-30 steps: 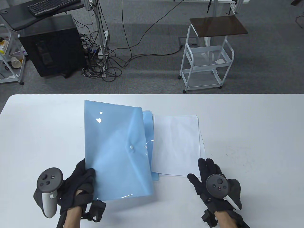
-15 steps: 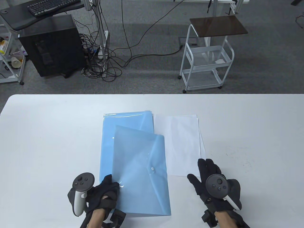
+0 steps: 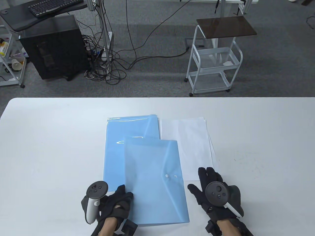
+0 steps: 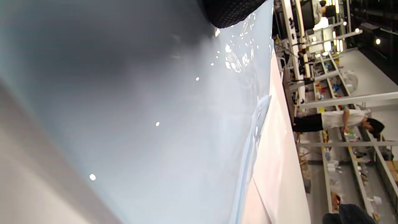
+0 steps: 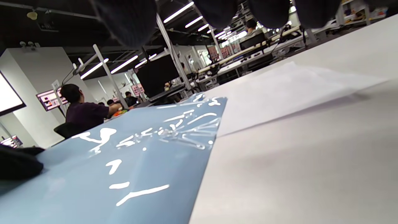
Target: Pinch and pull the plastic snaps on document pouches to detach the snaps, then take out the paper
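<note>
A translucent blue document pouch (image 3: 155, 182) lies at the near middle of the table, its flap held by a white snap (image 3: 167, 175). It partly covers a stack of blue pouches (image 3: 123, 150). My left hand (image 3: 119, 200) grips the top pouch by its near left edge; one fingertip (image 4: 231, 12) rests on the glossy pouch (image 4: 161, 118). White paper sheets (image 3: 192, 147) lie to the right of the pouches. My right hand (image 3: 208, 183) is open with spread fingers, flat just past the paper's near right corner. The right wrist view shows the pouch (image 5: 124, 161) and the paper (image 5: 279, 90).
The white table (image 3: 258, 137) spreads to both sides of the pouches. Beyond its far edge stand a white trolley (image 3: 214, 66), a black computer case (image 3: 54, 46) and tangled floor cables (image 3: 108, 71). People stand and sit in the background of both wrist views.
My left hand carried the top pouch from the left side across to the right and down over the stack, nearer to me. My right hand shifted slightly left and forward.
</note>
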